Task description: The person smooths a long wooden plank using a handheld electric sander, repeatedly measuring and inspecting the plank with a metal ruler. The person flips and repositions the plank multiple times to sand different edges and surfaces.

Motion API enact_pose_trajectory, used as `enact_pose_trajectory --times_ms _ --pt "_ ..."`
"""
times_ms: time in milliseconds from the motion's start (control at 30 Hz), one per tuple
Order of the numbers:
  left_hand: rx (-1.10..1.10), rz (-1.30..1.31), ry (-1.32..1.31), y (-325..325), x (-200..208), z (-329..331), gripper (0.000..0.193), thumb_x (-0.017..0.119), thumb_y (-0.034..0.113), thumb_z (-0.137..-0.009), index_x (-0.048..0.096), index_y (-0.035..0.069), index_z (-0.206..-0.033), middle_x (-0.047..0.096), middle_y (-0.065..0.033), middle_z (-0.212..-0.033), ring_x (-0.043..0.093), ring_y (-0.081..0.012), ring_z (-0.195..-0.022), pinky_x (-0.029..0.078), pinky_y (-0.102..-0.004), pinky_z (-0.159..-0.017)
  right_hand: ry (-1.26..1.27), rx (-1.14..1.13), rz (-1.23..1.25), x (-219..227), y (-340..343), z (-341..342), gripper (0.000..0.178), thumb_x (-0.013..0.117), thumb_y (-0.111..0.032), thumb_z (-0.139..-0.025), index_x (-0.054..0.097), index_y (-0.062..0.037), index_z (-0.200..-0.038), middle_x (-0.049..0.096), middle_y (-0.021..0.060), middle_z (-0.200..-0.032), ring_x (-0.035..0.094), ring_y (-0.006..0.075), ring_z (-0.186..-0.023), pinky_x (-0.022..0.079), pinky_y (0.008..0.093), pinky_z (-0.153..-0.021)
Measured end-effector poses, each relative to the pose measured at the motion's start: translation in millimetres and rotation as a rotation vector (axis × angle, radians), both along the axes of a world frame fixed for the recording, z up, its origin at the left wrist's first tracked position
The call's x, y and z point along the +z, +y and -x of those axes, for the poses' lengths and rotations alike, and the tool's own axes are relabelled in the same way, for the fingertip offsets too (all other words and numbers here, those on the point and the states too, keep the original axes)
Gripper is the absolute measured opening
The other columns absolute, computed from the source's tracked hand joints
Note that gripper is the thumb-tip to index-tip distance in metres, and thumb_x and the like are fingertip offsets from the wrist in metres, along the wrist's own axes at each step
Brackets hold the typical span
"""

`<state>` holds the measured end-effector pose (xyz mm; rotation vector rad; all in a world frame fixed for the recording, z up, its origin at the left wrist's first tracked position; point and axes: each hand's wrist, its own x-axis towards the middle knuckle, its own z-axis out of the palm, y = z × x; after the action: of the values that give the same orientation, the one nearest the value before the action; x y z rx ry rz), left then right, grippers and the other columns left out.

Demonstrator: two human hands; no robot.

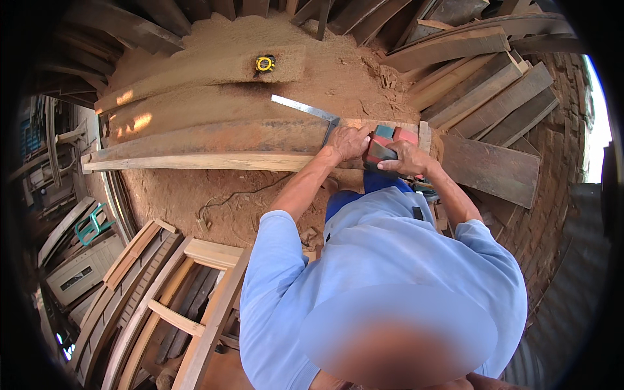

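My left hand [348, 142] presses down on a long reddish-brown plank [214, 140], its fingers curled over the dark stock of a metal square [305, 109] whose steel blade runs up and to the left. Right beside it, my right hand [406, 159] grips a red and teal power tool [385, 143] that sits on the plank's right end. Both forearms reach up from my light blue shirt. The underside of the tool is hidden.
A yellow tape measure [264, 63] lies on a sawdust-covered board behind the plank. Stacked dark boards [494, 97] fill the right and top. A pale wooden frame [195, 286] and more planks lie at the lower left. A thin cable [227, 198] trails over the dirt floor.
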<state>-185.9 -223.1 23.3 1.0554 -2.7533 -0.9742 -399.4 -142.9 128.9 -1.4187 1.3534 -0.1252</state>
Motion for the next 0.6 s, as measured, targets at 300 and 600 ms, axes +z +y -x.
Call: enact_pose_trajectory --times_ms 300,600 --pt "0.149 -0.195 -0.137 5.2 0.4 11.3 0.032 0.052 0.033 -0.094 0.059 0.005 -0.108 0.07 -0.0266 -0.086 0.069 -0.0445 -0.086 0.052 -0.0577 -0.077 -0.006 -0.112 -0.08 -4.0 2.8 -4.5 0.049 0.075 -0.041 -0.086 0.068 0.0046 -0.102 0.071 0.0209 -0.085 0.069 0.0309 -0.082 0.052 0.0418 -0.078" --pt "0.545 -0.229 -0.58 -24.1 -48.7 -19.9 0.05 0.059 0.04 -0.096 0.053 0.004 -0.13 0.06 -0.0196 -0.128 0.054 -0.0383 -0.125 0.048 -0.0483 -0.101 0.158 -0.086 -0.023 -34.5 10.1 30.5 0.051 0.075 -0.04 -0.085 0.067 0.005 -0.108 0.071 0.0202 -0.089 0.068 0.0298 -0.085 0.051 0.0422 -0.079"
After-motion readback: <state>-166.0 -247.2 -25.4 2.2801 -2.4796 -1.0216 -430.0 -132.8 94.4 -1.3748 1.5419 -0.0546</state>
